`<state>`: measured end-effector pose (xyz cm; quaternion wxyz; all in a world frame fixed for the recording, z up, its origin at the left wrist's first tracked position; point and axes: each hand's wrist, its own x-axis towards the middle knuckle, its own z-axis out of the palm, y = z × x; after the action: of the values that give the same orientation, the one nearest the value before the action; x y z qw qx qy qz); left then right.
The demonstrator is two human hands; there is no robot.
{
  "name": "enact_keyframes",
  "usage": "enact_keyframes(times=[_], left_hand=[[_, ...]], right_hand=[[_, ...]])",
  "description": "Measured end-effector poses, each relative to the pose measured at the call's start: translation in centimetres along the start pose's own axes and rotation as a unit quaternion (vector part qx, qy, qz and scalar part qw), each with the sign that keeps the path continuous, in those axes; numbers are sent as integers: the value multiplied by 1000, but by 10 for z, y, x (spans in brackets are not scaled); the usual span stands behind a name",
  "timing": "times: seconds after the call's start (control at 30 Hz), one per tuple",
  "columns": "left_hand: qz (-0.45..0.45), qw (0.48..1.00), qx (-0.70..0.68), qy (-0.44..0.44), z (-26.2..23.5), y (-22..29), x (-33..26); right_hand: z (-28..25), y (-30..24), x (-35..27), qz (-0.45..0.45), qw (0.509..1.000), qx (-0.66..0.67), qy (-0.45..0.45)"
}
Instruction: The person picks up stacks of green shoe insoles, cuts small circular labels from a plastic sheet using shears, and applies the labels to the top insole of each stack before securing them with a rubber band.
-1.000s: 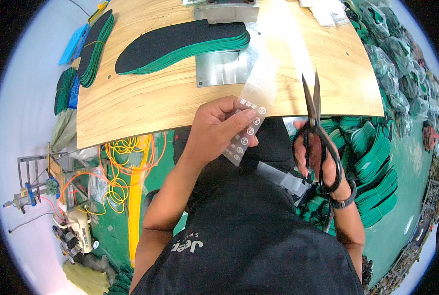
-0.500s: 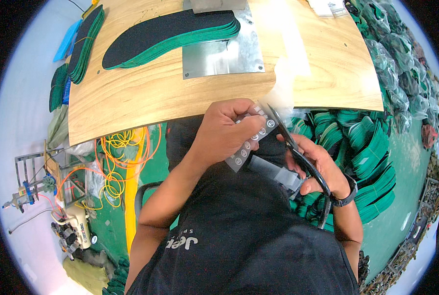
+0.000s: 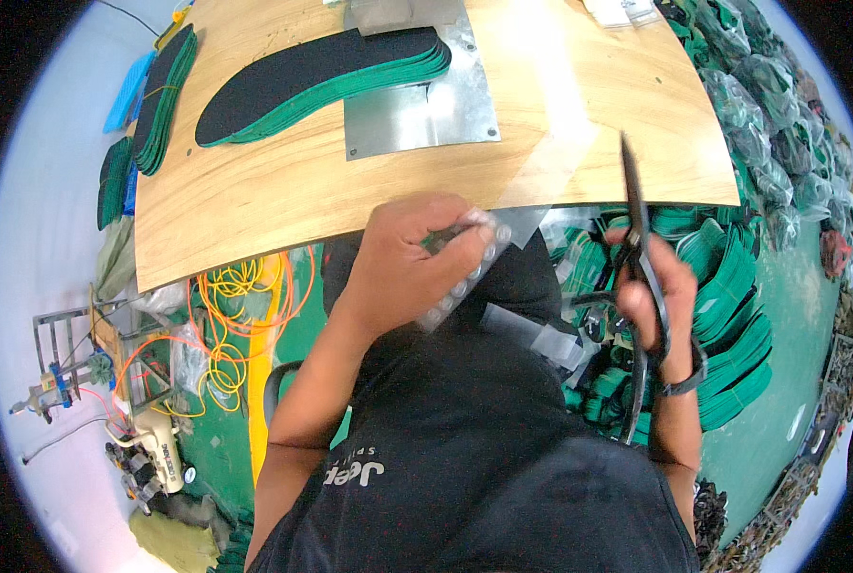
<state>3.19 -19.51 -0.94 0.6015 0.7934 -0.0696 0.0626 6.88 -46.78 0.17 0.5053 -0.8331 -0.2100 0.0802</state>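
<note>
My left hand [image 3: 409, 258] grips a clear plastic strip [image 3: 474, 272] that carries rows of round transparent dots, held just below the near edge of the wooden table [image 3: 283, 191]. A long clear tail of the strip [image 3: 560, 143] runs up over the table top. My right hand [image 3: 651, 296] holds large black scissors [image 3: 636, 220] with the blades together and pointing up, to the right of the strip and apart from it.
A stack of black-topped green insoles [image 3: 321, 81] lies on the table beside a metal plate [image 3: 417, 110]. More insoles [image 3: 164, 95] sit at the table's left end. Piles of green insoles [image 3: 732, 306] fill the floor at right. Orange and yellow cables [image 3: 235, 325] and a sewing machine [image 3: 149, 449] are at lower left.
The right hand has swung the scissors away from the strip and up to the right. The left hand still holds the strip close to my chest.
</note>
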Motion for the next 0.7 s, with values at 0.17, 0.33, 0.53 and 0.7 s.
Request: enact_keyframes(times=[0.17,0.33,0.53,0.7], left_hand=[[169,961,214,-46,25,-15,24],[78,988,-18,-130,39,7,9],[26,971,-223,86,16,2,6],[3,965,-228,129,-3,0,8]], right_hand=[[-39,17,82,16,955,-265,134],[-61,44,132,-98,904,-390,144],[25,-35,79,-177,981,-58,-45],[93,-32,74,-46,980,152,-120]])
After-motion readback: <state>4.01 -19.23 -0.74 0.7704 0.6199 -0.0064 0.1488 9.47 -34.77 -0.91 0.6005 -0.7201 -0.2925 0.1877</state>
